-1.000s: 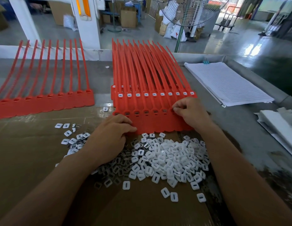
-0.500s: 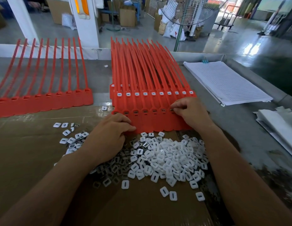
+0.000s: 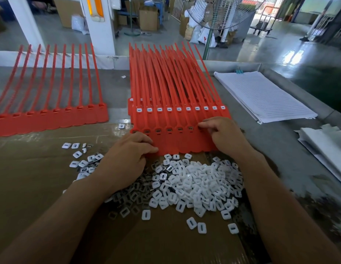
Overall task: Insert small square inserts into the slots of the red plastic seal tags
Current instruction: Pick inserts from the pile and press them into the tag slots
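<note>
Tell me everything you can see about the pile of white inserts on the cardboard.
The pile of white inserts is a loose heap of small, rounded-square plastic pieces, each with a narrow slot in its middle. It lies on the brown cardboard, right in front of the red seal tags. Darker metallic-looking pieces mix in at its left, by the left hand; a few strays lie apart.

A: How is the bench point(image 3: 261, 145) lit?
B: Brightly — daylight is admitted from the openings point(image 3: 316, 8) at the upper right, and a white glare is thrown on the floor point(image 3: 295, 54).
A: Sharpness?
B: The inserts point(image 3: 200, 183) are rendered crisply; the corners are bent and smeared — soft shadows are cast beneath the forearms point(image 3: 280, 206).
</note>
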A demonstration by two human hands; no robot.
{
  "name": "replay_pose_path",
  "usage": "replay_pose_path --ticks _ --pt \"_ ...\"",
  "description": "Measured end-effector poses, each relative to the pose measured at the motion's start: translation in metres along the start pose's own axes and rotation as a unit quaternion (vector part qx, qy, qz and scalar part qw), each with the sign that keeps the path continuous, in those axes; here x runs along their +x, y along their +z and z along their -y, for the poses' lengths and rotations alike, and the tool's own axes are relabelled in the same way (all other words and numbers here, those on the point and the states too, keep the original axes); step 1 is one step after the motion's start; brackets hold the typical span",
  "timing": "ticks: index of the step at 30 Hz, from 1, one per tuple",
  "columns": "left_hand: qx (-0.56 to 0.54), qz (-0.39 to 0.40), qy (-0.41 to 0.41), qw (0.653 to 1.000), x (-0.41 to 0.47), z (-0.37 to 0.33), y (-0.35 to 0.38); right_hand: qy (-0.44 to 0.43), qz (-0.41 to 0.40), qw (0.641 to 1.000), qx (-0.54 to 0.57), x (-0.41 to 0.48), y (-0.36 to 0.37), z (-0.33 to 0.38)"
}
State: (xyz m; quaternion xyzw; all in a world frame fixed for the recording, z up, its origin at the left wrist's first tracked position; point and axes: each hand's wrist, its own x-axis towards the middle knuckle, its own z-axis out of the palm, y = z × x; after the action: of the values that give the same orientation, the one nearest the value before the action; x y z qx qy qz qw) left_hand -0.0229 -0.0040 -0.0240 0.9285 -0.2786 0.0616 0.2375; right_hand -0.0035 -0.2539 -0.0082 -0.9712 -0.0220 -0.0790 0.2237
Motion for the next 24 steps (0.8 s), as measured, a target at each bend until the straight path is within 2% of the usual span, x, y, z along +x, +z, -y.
replay_pose_path --ticks 5,12,15,20,24 --pt "0.001 -0.002 -0.002 1.0 0.001 0.0 0.001 -0.012 -0.017 1.0 0.022 -0.002 0.0 0.004" --pt "0.002 -0.001 -0.003 1.0 0.001 0.0 0.001 -0.023 0.041 0.997 -0.061 -0.003 0.001 0.008" --pt "0.005 0.001 -0.004 1.0 0.002 0.0 0.001 -0.022 0.039 0.996 -0.077 -0.005 0.003 0.011" --pt "0.002 0.001 -0.004 1.0 0.001 0.0 0.0 -0.019 0.029 0.998 -0.054 -0.006 0.003 0.009" --pt "-0.001 0.001 -0.007 1.0 0.002 0.0 0.0 -0.03 -0.032 0.999 0.023 -0.006 -0.008 0.016"
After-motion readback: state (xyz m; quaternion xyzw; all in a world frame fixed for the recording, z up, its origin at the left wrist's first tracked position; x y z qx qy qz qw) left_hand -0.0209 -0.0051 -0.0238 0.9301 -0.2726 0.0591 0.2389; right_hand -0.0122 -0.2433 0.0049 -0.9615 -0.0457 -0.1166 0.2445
